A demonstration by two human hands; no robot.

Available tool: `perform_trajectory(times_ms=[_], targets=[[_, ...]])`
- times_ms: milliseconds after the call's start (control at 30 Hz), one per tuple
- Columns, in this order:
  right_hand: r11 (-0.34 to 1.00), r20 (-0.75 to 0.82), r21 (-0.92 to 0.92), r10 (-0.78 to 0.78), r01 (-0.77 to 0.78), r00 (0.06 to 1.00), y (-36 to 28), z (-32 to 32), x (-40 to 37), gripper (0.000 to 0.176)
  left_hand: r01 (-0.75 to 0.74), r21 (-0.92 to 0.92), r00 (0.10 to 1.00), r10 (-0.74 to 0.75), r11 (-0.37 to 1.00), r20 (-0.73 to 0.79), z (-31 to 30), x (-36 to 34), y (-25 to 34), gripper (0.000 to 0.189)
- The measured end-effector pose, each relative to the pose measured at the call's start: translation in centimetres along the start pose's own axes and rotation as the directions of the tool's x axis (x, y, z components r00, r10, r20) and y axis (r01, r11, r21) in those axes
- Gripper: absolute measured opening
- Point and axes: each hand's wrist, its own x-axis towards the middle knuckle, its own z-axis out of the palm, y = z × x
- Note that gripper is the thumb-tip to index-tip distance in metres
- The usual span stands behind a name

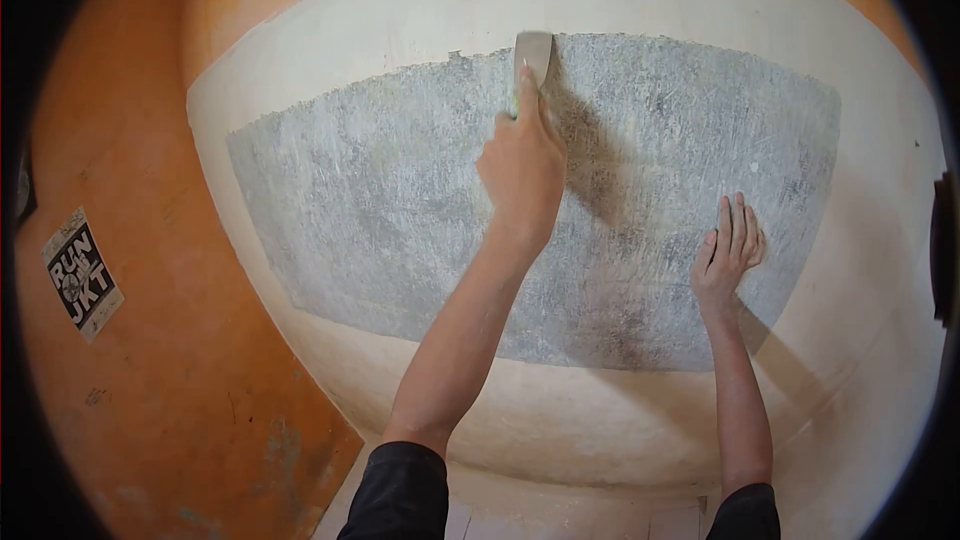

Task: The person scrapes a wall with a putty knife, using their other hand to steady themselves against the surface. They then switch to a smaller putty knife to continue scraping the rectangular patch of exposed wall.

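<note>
My left hand (525,170) is closed around a putty knife (536,52), its index finger stretched along the metal blade. A bit of green handle shows beside the finger; the rest is hidden in the fist. The blade points up, and its tip lies at the upper border of a rough grey patch (400,200), overlapping the whitish wall coat (420,15) above. My right hand (734,245) rests on the right part of the grey patch, fingers stretched upward and thumb apart, holding nothing.
An orange wall (170,270) meets the whitish wall at a corner on the left and bears a black-and-white sticker (82,275). Dark shadows of both arms fall on the wall. Pale tiles (560,520) show at the bottom. A dark object (942,250) stands at the right edge.
</note>
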Motion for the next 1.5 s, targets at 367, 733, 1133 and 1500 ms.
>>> perform_trajectory(times_ms=[367,733,1133,1500], targets=[[1.0,0.017,-0.006,0.0,0.001,1.0,-0.2,-0.1,0.0,0.047,-0.003,-0.222,0.999,0.015,0.975,0.05,-5.5,-5.0,-4.2,0.03],[1.0,0.026,-0.008,-0.005,0.005,1.0,-0.3,-0.3,0.0,0.047,0.049,-0.103,0.999,-0.046,0.993,0.028,-4.7,-0.5,-1.9,0.03],[1.0,0.036,-0.013,0.003,-0.003,0.999,-0.2,-0.1,0.2,0.047,0.039,-0.057,0.999,-0.04,0.998,-0.019,-4.0,1.2,-0.4,0.029],[1.0,0.024,-0.006,-0.001,0.001,1.0,-0.1,-0.2,-0.1,0.047,0.131,-0.136,0.989,-0.119,0.982,0.091,-5.0,1.0,-0.1,0.029]])
